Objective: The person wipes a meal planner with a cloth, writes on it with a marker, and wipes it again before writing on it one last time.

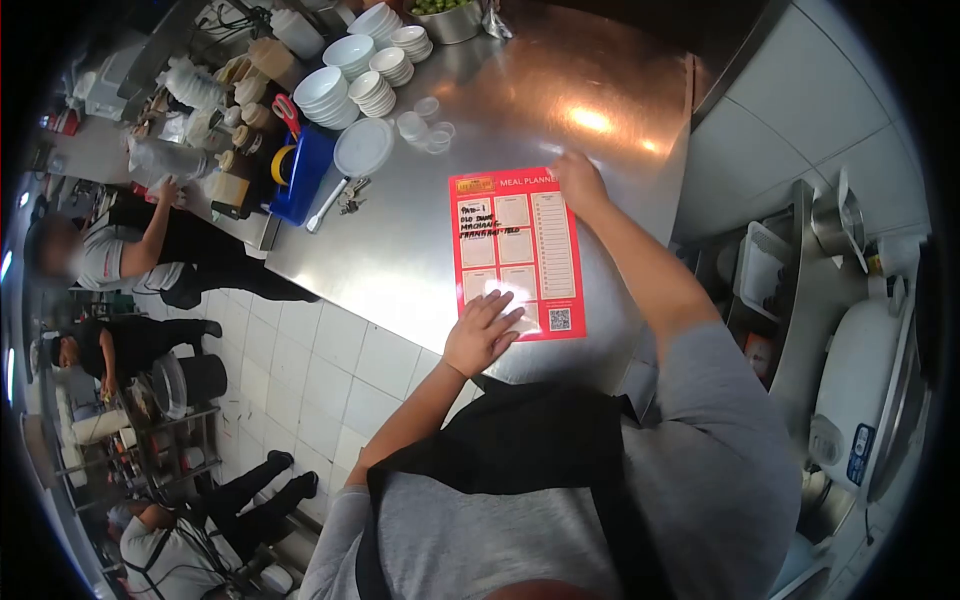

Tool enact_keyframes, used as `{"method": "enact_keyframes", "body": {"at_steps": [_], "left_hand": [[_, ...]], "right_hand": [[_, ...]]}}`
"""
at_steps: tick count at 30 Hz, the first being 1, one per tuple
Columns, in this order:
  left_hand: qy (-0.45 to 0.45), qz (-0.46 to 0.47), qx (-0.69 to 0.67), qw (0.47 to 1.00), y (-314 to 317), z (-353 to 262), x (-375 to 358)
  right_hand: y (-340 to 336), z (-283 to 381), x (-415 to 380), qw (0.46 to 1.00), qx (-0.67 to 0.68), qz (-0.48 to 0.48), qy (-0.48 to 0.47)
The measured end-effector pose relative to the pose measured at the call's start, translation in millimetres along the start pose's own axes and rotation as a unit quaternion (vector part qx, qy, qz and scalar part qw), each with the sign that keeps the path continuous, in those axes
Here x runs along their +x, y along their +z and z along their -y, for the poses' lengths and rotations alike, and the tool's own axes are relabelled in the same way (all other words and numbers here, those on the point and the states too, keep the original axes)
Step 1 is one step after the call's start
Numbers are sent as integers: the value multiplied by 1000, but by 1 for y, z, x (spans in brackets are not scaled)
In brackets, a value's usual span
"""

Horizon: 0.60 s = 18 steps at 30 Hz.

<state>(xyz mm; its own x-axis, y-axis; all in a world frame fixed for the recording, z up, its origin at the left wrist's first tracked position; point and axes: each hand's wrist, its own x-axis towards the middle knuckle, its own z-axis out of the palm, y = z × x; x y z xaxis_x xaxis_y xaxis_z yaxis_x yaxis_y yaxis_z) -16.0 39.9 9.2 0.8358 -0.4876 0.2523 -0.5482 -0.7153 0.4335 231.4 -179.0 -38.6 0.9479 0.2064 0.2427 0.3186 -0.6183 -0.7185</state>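
Probably light and slick, best to take by the edges: MEAL PLANNER sheet [518, 250] on counter [390, 260], under flat, open left hand [483, 333] and corner-curled right hand [579, 183] (cannot tell if pinching).

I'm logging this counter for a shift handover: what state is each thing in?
Meal planner sheet: flat on the metal table, handwritten on in black.
Left hand: spread, palm down on the sheet.
Right hand: fingers curled at the sheet's top edge; grip unclear.
White bowls: stacked.
Metal pot: uncovered, holding green pieces.
Scissors: handles showing, blades hidden.
Blue bin: uncovered.
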Motion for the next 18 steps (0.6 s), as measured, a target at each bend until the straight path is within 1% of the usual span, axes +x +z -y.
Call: {"method": "enact_keyframes", "body": {"at_steps": [1,2,3,4,5,6,7,8,9,10,11,12,13,14,15,16,17,18], "left_hand": [[0,-4,-3,1000,2,2,0],[-2,-10,-7,1000,5,2,-2],[-4,-6,-4,1000,4,2,-3],[-5,-9,-7,1000,4,1,-3],[-3,-11,-8,1000,3,-1,-3],[1,-11,-9,1000,2,-1,-3],[-1,-5,-20,1000,6,3,-6],[-1,-12,1,1000,5,2,-6],[1,-17,21,1000,4,1,-4],[0,-20,36,999,3,0,-6],[-44,-23,32,998,8,8,-13],[-110,-36,95,989,2,6,-19],[-150,-78,124,978,-7,7,-26],[-157,-112,122,974,-25,8,-32],[-173,-132,97,971,-45,5,-41],[-181,-140,109,967,-67,0,-50],[-184,-156,98,966,-78,6,-68],[-188,-171,88,963,-88,9,-86]], "right_hand": [[-11,8,-26,1000,18,-4,25],[-19,26,-67,994,77,37,72],[-13,30,-117,997,61,49,22],[-14,51,-165,994,57,84,47],[-19,65,-210,977,173,125,8],[-30,70,-232,963,149,199,-102],[-39,72,-244,933,123,269,-207],[-39,72,-243,925,177,329,-71],[-36,72,-233,894,226,381,69],[-33,72,-225,838,269,424,211],[-37,78,-212,777,463,344,251],[-46,87,-192,682,631,243,279],[-51,100,-172,649,669,229,279],[-54,108,-158,616,706,215,275],[-54,109,-154,608,711,207,284],[-50,111,-150,600,718,200,290],[-43,117,-146,591,726,194,294],[-38,126,-148,592,725,182,302]]}}
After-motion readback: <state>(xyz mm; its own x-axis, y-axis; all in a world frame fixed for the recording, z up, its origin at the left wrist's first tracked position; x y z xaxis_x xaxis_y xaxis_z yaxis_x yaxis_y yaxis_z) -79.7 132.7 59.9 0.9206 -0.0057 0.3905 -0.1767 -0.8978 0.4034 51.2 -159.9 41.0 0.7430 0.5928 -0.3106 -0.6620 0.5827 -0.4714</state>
